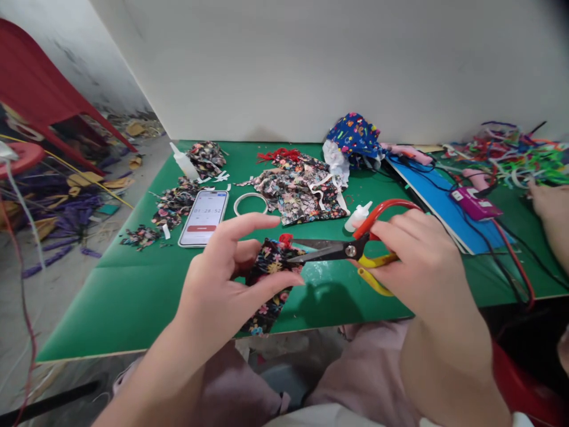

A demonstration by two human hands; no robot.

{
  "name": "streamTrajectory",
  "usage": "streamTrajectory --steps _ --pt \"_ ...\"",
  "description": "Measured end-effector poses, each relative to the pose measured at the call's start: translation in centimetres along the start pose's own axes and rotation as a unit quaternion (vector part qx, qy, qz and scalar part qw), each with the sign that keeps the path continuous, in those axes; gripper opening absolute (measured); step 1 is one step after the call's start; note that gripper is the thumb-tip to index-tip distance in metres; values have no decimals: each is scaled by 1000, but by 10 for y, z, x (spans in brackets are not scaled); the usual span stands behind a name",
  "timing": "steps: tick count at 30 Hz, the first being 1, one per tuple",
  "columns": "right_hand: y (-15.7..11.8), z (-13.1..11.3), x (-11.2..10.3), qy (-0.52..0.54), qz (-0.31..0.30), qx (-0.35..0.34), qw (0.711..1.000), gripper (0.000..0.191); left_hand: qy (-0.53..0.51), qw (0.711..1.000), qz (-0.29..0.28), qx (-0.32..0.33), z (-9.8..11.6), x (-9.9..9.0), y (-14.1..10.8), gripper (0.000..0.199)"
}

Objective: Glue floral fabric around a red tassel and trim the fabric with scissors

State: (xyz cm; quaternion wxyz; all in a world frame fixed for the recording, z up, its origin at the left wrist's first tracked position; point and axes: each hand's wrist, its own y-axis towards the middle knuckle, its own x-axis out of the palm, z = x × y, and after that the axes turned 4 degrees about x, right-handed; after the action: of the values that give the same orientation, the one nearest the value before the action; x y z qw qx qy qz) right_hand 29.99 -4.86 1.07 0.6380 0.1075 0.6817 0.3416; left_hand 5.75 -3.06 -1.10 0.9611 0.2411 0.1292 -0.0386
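My left hand (217,273) holds a piece of dark floral fabric (269,290) in its curled fingers, with thumb and index finger spread apart. A small red bit (285,239) sits at the fabric's top edge. My right hand (422,261) grips a pair of scissors (329,251) with red and yellow handles. Their dark blades are parted and point left, the tips over the fabric's upper right part. Whether the blades are cutting into it, I cannot tell. Behind the hands lie more floral fabric pieces (296,190) and a white ring (250,204).
A phone (204,217) with a timer lies left on the green table (133,296). Glue bottles (358,217), (184,163) stand nearby. Right are a blue folder (433,201), a purple box with cords (476,203), coloured strips (515,151) and another person's hand (551,207).
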Motion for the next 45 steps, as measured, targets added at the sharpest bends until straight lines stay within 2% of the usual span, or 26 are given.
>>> streamTrajectory --steps 7,20,28,40,45 --pt "1 -4 3 -30 2 -7 1000 9 42 999 -25 -8 1 1 1 66" --pt "2 -6 7 -35 -5 0 999 22 96 995 13 8 5 4 -2 70" --pt "4 -11 9 -57 12 -2 998 12 78 997 20 -10 11 5 -4 65" --pt "5 -12 11 -55 22 -7 998 14 60 997 31 -31 14 5 -2 63" --pt "4 -11 12 -48 16 4 999 18 42 998 4 -52 17 5 -1 54"
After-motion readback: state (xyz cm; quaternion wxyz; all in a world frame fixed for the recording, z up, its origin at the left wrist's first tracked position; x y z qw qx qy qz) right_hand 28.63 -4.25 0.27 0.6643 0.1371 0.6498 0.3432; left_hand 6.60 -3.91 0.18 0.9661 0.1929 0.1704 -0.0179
